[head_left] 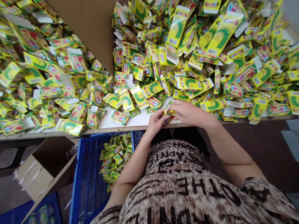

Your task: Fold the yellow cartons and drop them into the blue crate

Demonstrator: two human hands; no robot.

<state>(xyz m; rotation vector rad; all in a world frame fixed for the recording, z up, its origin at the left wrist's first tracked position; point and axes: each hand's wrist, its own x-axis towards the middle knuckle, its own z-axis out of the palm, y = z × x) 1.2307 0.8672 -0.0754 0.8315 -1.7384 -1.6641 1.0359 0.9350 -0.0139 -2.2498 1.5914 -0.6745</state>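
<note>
At the table's front edge, my left hand and my right hand meet around a small yellow-green printed carton. Fingers of both hands pinch it, the left at its near left end and the right from above on the other side. Much of the carton is hidden by my fingers, so I cannot tell whether its flap is closed. Close to my left hand lie similar cartons, among them a flat one on the white tabletop. More cartons are heaped just beyond both hands.
Large piles of small cartons cover the table, some with white flaps open. A brown cardboard panel stands between the heaps. Below, left of my body, are a blue plastic crate holding many cartons and an open cardboard box.
</note>
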